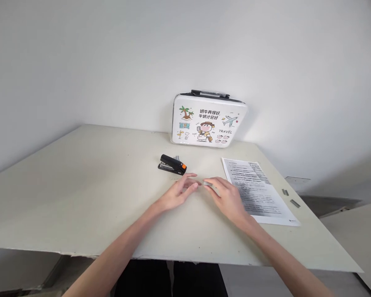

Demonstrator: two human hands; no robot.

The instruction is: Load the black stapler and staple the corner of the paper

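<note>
Between the thumb and fingers of my right hand (226,198) is a small grey strip of staples (207,183), pinched just above the table. My left hand (177,193) is beside it with the fingers loosely apart; its fingertips come close to the strip's left end, and I cannot tell if they touch it. Just beyond my left hand lies a black stapler (172,164) with an orange button at its right end. Another grey staple strip (177,158) shows partly behind the stapler.
A white cartoon-printed case (207,121) stands against the wall at the back of the pale table (80,185). To the right, a printed sheet of paper (259,192) lies partly under my right hand. Two grey staple strips (289,198) are near the table's right edge.
</note>
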